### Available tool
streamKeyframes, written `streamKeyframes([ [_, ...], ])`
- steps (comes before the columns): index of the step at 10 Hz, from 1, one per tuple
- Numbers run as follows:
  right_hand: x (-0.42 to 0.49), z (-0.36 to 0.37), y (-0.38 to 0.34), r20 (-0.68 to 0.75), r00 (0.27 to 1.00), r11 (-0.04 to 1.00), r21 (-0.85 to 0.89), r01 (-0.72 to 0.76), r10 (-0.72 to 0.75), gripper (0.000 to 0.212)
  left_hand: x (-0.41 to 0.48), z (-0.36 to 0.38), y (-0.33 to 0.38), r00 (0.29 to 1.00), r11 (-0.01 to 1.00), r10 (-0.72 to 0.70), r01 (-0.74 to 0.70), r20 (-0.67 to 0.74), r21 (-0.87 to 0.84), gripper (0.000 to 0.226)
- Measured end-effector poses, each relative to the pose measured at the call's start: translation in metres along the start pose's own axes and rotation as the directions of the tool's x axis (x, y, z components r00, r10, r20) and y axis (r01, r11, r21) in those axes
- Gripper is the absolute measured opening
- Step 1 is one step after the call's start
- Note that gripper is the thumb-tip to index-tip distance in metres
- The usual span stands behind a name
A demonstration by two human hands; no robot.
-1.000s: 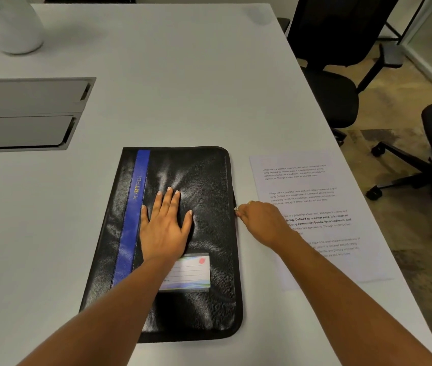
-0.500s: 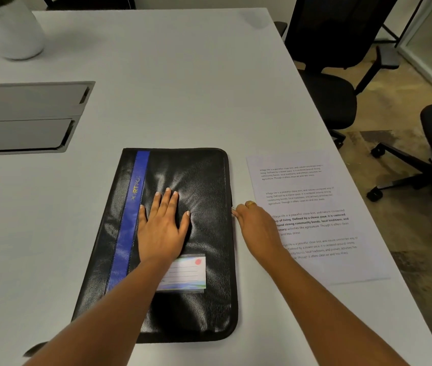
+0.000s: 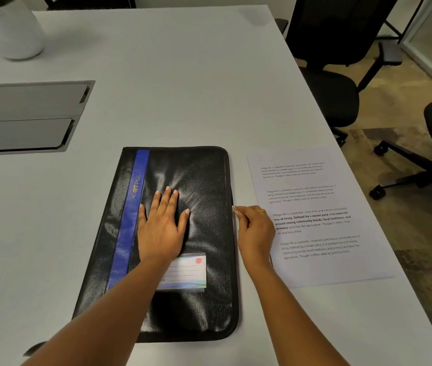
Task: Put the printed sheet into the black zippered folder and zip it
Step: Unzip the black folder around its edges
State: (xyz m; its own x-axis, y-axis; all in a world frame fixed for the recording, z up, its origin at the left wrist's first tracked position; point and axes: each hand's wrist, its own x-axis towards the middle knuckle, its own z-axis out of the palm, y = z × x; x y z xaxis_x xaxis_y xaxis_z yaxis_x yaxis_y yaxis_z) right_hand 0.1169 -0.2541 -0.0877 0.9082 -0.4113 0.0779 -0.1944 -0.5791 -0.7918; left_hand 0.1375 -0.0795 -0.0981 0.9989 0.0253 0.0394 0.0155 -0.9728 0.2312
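left hand (image 3: 160, 228) lay flat, fingers straight, pressing the black folder (image 3: 204, 307), right hand (image 3: 255, 233) pinched the zipper pull (image 3: 233, 207) on its right edge, folder lay lengthwise away from the person, printed sheet (image 3: 323, 268) just beside it on the table (image 3: 156, 75)

Printed on sheet (image 3: 315, 270), four times over: "Village life is a peaceful, close-knit, and nature-connected way of living. Defined by a slower pace, it is centered around strong community bonds, local traditions, and primary activities like agriculture." Stamped in gold on folder (image 3: 204, 180) stripe (image 3: 127, 239): "ORTFOL". Too small to read on label (image 3: 188, 273).
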Motion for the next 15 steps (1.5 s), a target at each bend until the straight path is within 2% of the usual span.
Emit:
streamKeyframes([
  [5, 0.005, -0.01, 0.006, 0.067, 0.99, 0.992, -0.015, 0.127, -0.126, 0.013, 0.0, 0.002, 0.002, 0.999, 0.999, -0.047, 0.047, -0.002, 0.016, 0.057],
  [10, 0.002, -0.009, 0.007, 0.074, 0.99, 0.992, -0.004, 0.123, -0.122, 0.014, 0.0, 0.002, 0.003, 0.999, 0.998, -0.054, 0.054, -0.008, 0.011, 0.056],
  [11, 0.005, -0.009, 0.007, 0.092, 0.989, 0.991, -0.053, 0.122, -0.117, 0.015, 0.0, 0.002, 0.002, 0.999, 0.999, -0.049, 0.049, -0.014, 0.006, 0.056],
  [13, 0.027, -0.013, 0.002, 0.328, 0.939, 0.958, -0.221, 0.184, -0.105, 0.018, 0.0, 0.001, 0.003, 1.0, 1.0, -0.024, 0.024, -0.012, -0.01, 0.055],
  [14, 0.036, -0.014, -0.004, 0.49, 0.867, 0.906, -0.323, 0.275, -0.089, 0.023, -0.002, -0.002, 0.004, 1.0, 0.998, -0.001, -0.001, -0.022, -0.059, 0.052],
  [15, 0.039, -0.018, -0.009, 0.587, 0.807, 0.887, -0.335, 0.319, -0.068, 0.027, -0.007, -0.006, 0.006, 0.997, 1.0, 0.014, -0.016, -0.07, -0.023, 0.05],
])
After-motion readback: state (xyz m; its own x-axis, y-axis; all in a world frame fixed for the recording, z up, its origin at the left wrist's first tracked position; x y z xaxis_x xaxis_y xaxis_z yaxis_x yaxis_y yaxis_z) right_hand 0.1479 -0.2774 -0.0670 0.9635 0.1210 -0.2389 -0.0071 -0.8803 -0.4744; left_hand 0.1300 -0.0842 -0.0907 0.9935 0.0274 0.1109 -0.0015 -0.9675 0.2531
